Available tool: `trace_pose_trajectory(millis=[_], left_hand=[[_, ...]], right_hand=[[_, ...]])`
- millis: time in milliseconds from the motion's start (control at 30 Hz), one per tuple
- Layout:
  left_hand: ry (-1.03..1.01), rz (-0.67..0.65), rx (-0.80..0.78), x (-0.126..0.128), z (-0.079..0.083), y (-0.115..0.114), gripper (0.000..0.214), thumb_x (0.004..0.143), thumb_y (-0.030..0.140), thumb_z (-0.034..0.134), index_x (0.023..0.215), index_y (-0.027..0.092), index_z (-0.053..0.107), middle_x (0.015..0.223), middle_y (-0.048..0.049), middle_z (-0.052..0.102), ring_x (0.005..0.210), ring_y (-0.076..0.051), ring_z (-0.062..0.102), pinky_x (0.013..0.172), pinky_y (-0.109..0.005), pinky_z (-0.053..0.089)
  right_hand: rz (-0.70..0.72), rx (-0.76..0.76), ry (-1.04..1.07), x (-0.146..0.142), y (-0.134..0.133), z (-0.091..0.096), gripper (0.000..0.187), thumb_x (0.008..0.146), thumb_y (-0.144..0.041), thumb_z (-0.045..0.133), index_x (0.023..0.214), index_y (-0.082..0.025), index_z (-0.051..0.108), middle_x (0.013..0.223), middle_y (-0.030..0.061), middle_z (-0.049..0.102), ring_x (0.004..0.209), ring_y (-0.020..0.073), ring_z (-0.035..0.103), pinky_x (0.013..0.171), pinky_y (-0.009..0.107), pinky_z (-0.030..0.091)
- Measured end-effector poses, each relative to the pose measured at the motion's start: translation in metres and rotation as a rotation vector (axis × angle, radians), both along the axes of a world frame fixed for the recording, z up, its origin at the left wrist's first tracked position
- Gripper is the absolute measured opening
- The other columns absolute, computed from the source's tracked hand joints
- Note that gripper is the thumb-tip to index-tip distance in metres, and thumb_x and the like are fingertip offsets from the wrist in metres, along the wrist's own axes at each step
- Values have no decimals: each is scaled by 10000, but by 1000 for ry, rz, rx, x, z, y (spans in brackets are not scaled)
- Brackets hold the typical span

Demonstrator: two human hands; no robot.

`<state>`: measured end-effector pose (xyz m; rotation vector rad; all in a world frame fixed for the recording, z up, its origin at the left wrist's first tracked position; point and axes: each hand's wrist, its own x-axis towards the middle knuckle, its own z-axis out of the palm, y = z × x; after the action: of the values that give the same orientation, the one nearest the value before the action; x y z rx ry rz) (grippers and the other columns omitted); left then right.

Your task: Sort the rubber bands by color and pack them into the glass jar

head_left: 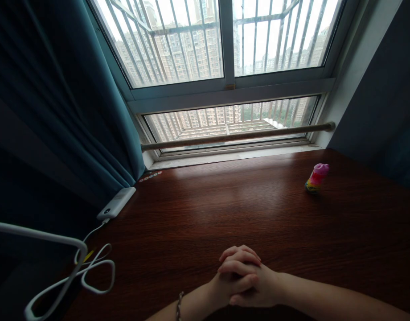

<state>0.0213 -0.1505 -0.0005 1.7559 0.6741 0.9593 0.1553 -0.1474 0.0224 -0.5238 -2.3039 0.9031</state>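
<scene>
My left hand (221,287) and my right hand (265,285) are clasped together over the near edge of the dark reddish-brown wooden table (191,214). Their fingers are interlaced and folded over each other. No object shows between the palms, though the inside of the clasp is hidden. A dark bracelet (179,306) circles my left wrist. Far from both hands, at the right of the table, stands a small figure-like thing (316,177), pink on top, then red, yellow and dark blue-green below.
At the left edge lies a white power bank (116,203) with a white cable (101,290) plugged in and looped. A thick white bent tube (41,236) crosses the lower left. Behind are a blue curtain (91,102), a barred window (228,44) and a horizontal rail (231,137).
</scene>
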Motion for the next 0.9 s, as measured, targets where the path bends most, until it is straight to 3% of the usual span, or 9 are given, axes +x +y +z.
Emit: trace_pose_trajectory(millis=[367,900], left_hand=[[-43,-15,10,0,0,1,336,752,479,526,967,240,625,960,-78,600,969,-271,546,861,-367,464],[9,6,60,1,3,0,415,756,562,461,953,228,610,942,-83,604,949,-251,561,843,-345,487]], right_hand=[[-4,4,-7,0,0,1,545,719,-440,596,1197,-233,436,1149,91,463,1122,212,384,886,363,417],[2,-6,16,1,0,-2,558,707,-423,611,1199,-210,456,1150,100,471,1116,214,386,886,361,421]])
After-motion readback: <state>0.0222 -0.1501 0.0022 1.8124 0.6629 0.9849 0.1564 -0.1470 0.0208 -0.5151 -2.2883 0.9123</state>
